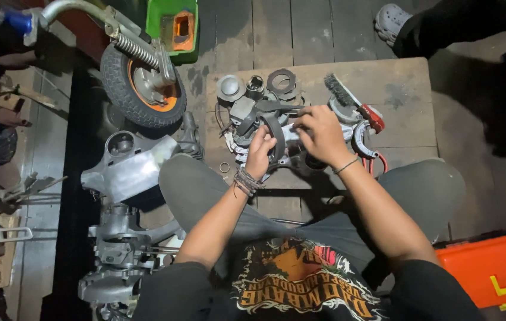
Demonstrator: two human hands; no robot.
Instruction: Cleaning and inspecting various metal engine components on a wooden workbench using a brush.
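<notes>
Both your hands — left hand (260,151) and right hand (319,132) — pinch a grey metal part (288,135) over the board (401,89), mid-fitting — next, careful alignment.

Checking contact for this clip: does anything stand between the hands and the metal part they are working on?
Nothing visible does. The left hand and the right hand both rest directly on the grey metal part amid the parts pile.

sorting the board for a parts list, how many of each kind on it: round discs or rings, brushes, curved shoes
round discs or rings: 3, grey cap, toothed ring, small ring
brushes: 1, wire brush
curved shoes: 1, shoe
total: 5
Parts under the hands cannot be counted.
</notes>
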